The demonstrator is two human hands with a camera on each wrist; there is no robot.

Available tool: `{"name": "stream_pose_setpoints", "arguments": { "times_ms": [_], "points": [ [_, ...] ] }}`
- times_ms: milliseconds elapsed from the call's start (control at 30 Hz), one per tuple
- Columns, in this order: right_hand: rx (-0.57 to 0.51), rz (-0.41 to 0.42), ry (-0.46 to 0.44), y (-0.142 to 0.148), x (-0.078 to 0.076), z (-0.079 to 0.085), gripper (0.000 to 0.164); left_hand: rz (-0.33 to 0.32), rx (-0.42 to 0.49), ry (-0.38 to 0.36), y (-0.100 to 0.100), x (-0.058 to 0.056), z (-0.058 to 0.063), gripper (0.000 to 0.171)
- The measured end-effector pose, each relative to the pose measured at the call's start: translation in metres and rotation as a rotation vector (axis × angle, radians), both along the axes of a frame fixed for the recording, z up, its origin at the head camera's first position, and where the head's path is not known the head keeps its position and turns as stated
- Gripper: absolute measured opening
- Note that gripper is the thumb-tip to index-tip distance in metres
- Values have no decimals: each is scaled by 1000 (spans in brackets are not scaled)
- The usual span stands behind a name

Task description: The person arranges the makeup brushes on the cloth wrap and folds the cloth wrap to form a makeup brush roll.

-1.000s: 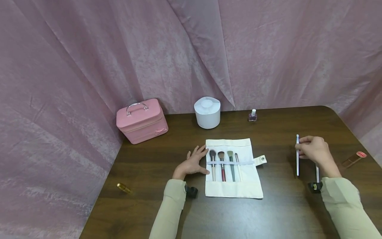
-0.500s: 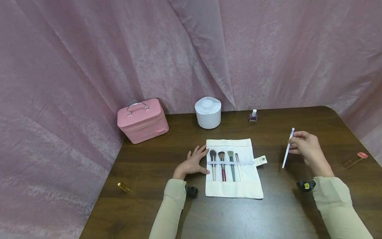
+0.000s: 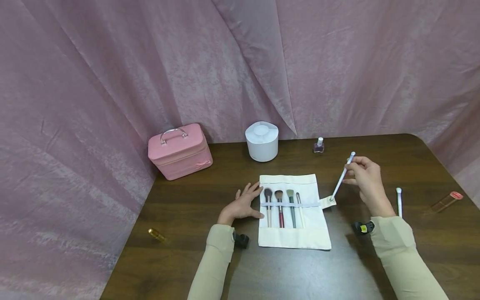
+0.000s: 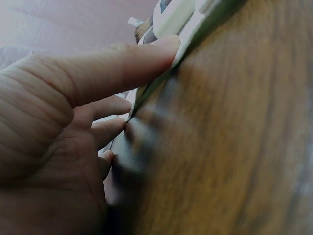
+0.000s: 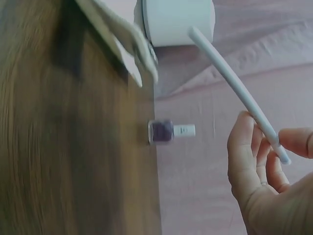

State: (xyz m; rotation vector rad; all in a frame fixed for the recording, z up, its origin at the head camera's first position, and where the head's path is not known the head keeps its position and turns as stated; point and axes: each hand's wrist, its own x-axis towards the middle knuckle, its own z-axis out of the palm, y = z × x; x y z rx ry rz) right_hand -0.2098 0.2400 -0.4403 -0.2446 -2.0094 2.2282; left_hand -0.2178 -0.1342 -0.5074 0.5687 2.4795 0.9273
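A white cloth brush roll (image 3: pixel 294 239) lies unfolded on the table, with several makeup brushes under its elastic band. My left hand (image 3: pixel 243 204) rests at its left edge, fingers spread; in the left wrist view the thumb (image 4: pixel 122 71) lies on the cloth's edge. To the right of the roll, my right hand (image 3: pixel 365 179) pinches a slim white pen-like stick (image 3: pixel 343 176) between thumb and fingers near its upper end. The stick is tilted, its lower end overlapping the roll's snap tab (image 3: pixel 327 202) in the head view. Another white stick (image 3: pixel 399 202) lies farther right, partly hidden by the sleeve.
At the back stand a pink vanity case (image 3: pixel 180 152), a white round container (image 3: pixel 262 143) and a purple nail polish bottle (image 3: pixel 318 146). A gold tube (image 3: pixel 156 234) lies at the left, a brown tube with a red end (image 3: pixel 446 202) at the right.
My right hand has carried the white stick leftward to the roll's tab, tilting it on the way. The other white stick shows more now. My left hand has stayed put.
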Motion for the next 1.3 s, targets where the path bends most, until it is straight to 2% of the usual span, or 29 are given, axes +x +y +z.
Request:
{"name": "stream_pose_setpoints", "arguments": {
  "times_ms": [267,433,600,767,1000,1133,1300],
  "points": [
    [-78,-93,8,-23,-6,-1,7,-10,-4,11,0,1,1,94],
    [-32,-133,-24,-37,-10,-8,10,-5,-20,14,0,0,2,94],
    [37,-126,-51,-50,-11,-17,22,-7,-16,17,0,0,1,95],
    [106,-85,-50,-60,-11,-26,27,-12,-6,15,0,0,1,95],
    [192,20,-54,-67,-13,-36,29,-14,15,12,-1,1,1,95],
    [213,99,-43,-69,-13,-36,29,-13,21,6,-1,1,1,95],
    [322,191,-77,-71,-13,-33,34,-10,22,1,-1,1,1,95]
  ]
}}
